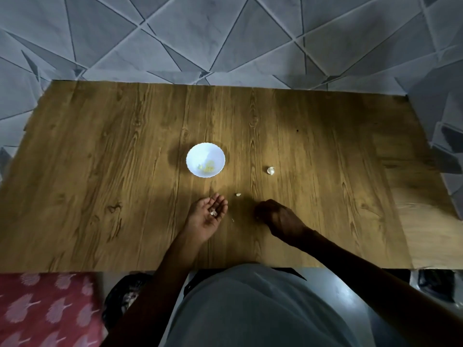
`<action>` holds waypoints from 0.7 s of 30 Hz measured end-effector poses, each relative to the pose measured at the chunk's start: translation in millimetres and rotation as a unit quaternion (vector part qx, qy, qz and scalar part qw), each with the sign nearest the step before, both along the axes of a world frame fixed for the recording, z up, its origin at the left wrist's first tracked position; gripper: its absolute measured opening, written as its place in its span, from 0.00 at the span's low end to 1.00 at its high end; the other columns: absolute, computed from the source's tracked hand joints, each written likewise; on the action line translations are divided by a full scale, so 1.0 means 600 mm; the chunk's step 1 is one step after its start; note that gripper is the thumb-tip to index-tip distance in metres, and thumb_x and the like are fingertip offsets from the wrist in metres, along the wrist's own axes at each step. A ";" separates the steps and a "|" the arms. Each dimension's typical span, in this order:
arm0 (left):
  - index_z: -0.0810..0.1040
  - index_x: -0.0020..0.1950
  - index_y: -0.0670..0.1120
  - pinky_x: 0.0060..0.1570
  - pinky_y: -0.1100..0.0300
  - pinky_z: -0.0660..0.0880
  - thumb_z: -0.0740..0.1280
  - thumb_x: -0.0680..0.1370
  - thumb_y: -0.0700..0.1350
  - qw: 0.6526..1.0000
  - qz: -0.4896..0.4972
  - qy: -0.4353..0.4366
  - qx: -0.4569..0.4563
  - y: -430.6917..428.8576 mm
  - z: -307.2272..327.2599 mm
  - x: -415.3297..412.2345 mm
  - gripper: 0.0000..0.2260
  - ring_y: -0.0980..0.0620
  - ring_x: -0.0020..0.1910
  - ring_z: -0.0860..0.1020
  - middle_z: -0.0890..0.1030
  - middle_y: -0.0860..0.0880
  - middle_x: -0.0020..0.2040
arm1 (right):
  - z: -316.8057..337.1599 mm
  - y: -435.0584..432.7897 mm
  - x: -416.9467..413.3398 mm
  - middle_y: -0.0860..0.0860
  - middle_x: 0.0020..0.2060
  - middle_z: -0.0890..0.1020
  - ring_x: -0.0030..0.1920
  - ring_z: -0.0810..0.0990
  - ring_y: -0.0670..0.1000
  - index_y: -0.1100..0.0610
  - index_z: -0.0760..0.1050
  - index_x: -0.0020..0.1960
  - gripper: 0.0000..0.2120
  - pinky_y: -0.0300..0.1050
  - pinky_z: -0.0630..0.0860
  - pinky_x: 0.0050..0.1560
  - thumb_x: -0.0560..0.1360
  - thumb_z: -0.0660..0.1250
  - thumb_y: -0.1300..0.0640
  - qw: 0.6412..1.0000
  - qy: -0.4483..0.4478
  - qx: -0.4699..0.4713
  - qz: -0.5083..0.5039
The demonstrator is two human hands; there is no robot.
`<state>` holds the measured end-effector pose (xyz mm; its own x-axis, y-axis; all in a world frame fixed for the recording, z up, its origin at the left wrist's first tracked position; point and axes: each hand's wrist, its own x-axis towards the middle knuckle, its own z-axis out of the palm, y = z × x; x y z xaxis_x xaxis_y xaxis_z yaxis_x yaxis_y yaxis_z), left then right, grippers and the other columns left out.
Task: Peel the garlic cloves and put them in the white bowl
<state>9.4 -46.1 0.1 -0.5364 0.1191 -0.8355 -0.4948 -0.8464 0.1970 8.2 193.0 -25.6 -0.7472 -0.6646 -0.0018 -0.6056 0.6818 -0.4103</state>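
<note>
On the wooden table [100, 151] the white bowl [200, 152] is set left of centre, and a few yellowish peeled cloves [209, 168] are seen in its bottom. Nearer, the left hand [206, 217] is held palm up with fingers loosely cupped, not closed; small pale garlic bits [213, 213] are carried on the palm, though clove cannot be told from skin. A pale scrap [238, 194] is seen between the hands. The right hand [276, 216] is held knuckles up, fingers curled toward the table, so shadowed that its grip cannot be made out. Farther right, an unpeeled garlic piece [270, 170] is seen lying apart.
</note>
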 end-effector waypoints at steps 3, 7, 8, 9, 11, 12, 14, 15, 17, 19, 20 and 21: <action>0.78 0.49 0.38 0.35 0.56 0.82 0.56 0.82 0.42 1.000 0.003 0.003 0.005 0.003 -0.001 0.001 0.13 0.46 0.45 0.79 0.83 0.42 0.39 | 0.003 0.000 -0.010 0.56 0.55 0.82 0.55 0.82 0.55 0.60 0.83 0.54 0.13 0.48 0.83 0.49 0.71 0.72 0.70 1.000 0.012 0.000 0.022; 0.78 0.50 0.39 0.37 0.58 0.82 0.56 0.82 0.42 1.000 0.000 0.011 -0.006 0.001 0.001 -0.002 0.13 0.46 0.46 0.80 0.82 0.43 0.43 | -0.003 0.004 -0.017 0.56 0.49 0.83 0.49 0.83 0.53 0.59 0.83 0.51 0.12 0.43 0.81 0.44 0.69 0.74 0.68 0.996 0.068 0.003 0.050; 0.78 0.50 0.39 0.37 0.58 0.82 0.55 0.82 0.42 1.000 -0.002 0.012 -0.009 0.001 0.001 -0.003 0.13 0.47 0.46 0.80 0.81 0.43 0.44 | -0.007 0.003 -0.021 0.56 0.47 0.83 0.47 0.83 0.53 0.60 0.83 0.50 0.10 0.43 0.80 0.43 0.70 0.73 0.67 0.994 0.092 0.003 0.058; 0.78 0.50 0.39 0.38 0.58 0.81 0.55 0.82 0.42 1.000 -0.002 0.013 -0.012 0.001 0.002 -0.003 0.13 0.47 0.46 0.80 0.81 0.43 0.44 | -0.012 -0.001 -0.024 0.56 0.46 0.83 0.45 0.83 0.54 0.61 0.82 0.50 0.07 0.44 0.80 0.41 0.72 0.70 0.65 0.991 0.115 0.003 0.068; 0.77 0.50 0.39 0.42 0.56 0.79 0.55 0.82 0.42 1.000 -0.005 0.011 -0.019 0.002 0.003 -0.002 0.13 0.47 0.46 0.80 0.81 0.43 0.44 | -0.022 -0.010 -0.027 0.58 0.44 0.82 0.42 0.81 0.56 0.63 0.81 0.50 0.08 0.48 0.80 0.39 0.77 0.64 0.63 0.989 0.129 0.014 0.069; 0.77 0.50 0.39 0.44 0.56 0.77 0.55 0.82 0.42 1.000 -0.007 0.009 -0.023 0.004 0.004 -0.002 0.13 0.47 0.46 0.79 0.81 0.43 0.45 | -0.027 -0.014 -0.028 0.59 0.45 0.82 0.42 0.81 0.57 0.64 0.80 0.51 0.09 0.49 0.80 0.38 0.77 0.62 0.62 0.991 0.119 0.018 0.053; 0.77 0.49 0.38 0.46 0.56 0.76 0.54 0.83 0.42 1.000 -0.006 0.002 -0.026 0.009 0.005 0.001 0.13 0.46 0.45 0.79 0.80 0.42 0.45 | -0.021 -0.029 -0.027 0.60 0.45 0.82 0.42 0.82 0.58 0.65 0.79 0.51 0.08 0.50 0.81 0.38 0.76 0.64 0.63 0.997 0.077 -0.007 -0.026; 0.77 0.49 0.38 0.47 0.56 0.76 0.54 0.83 0.42 1.000 -0.004 -0.002 -0.025 0.012 0.005 0.003 0.13 0.46 0.45 0.79 0.80 0.42 0.45 | -0.014 -0.040 -0.025 0.59 0.45 0.82 0.42 0.82 0.58 0.64 0.80 0.51 0.07 0.51 0.81 0.39 0.75 0.65 0.65 0.996 0.046 -0.034 -0.076; 0.78 0.48 0.38 0.45 0.56 0.77 0.54 0.83 0.42 1.000 0.000 -0.007 -0.023 0.019 0.006 0.004 0.14 0.47 0.43 0.80 0.82 0.42 0.42 | 0.012 -0.072 -0.024 0.54 0.43 0.83 0.42 0.82 0.54 0.60 0.81 0.48 0.09 0.50 0.81 0.41 0.72 0.68 0.69 0.983 -0.028 -0.102 -0.149; 0.78 0.46 0.39 0.40 0.58 0.78 0.55 0.82 0.41 1.000 -0.001 -0.007 -0.023 0.027 0.009 0.004 0.14 0.49 0.36 0.81 0.83 0.43 0.35 | 0.040 -0.109 -0.019 0.49 0.41 0.85 0.41 0.82 0.48 0.57 0.83 0.44 0.13 0.47 0.80 0.42 0.68 0.68 0.72 0.969 -0.090 -0.170 -0.157; 0.78 0.44 0.39 0.38 0.59 0.77 0.55 0.82 0.40 1.000 -0.002 -0.006 -0.023 0.032 0.010 0.004 0.14 0.50 0.31 0.81 0.82 0.44 0.32 | 0.055 -0.127 -0.015 0.48 0.41 0.85 0.41 0.83 0.46 0.55 0.84 0.44 0.15 0.45 0.79 0.43 0.68 0.67 0.73 0.966 -0.111 -0.183 -0.144; 0.77 0.44 0.39 0.37 0.61 0.73 0.54 0.81 0.39 1.000 0.000 -0.001 -0.020 0.036 0.012 0.003 0.13 0.51 0.28 0.79 0.82 0.45 0.31 | 0.067 -0.142 -0.010 0.48 0.41 0.85 0.42 0.83 0.46 0.54 0.84 0.45 0.16 0.44 0.79 0.44 0.67 0.66 0.72 0.967 -0.127 -0.180 -0.127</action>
<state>11.5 -24.4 7.6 -0.5341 0.0853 -0.8411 -0.4957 -0.8376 0.2298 2.1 108.0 14.5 -0.8919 -0.4522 -0.0090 -0.2864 0.5801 -0.7625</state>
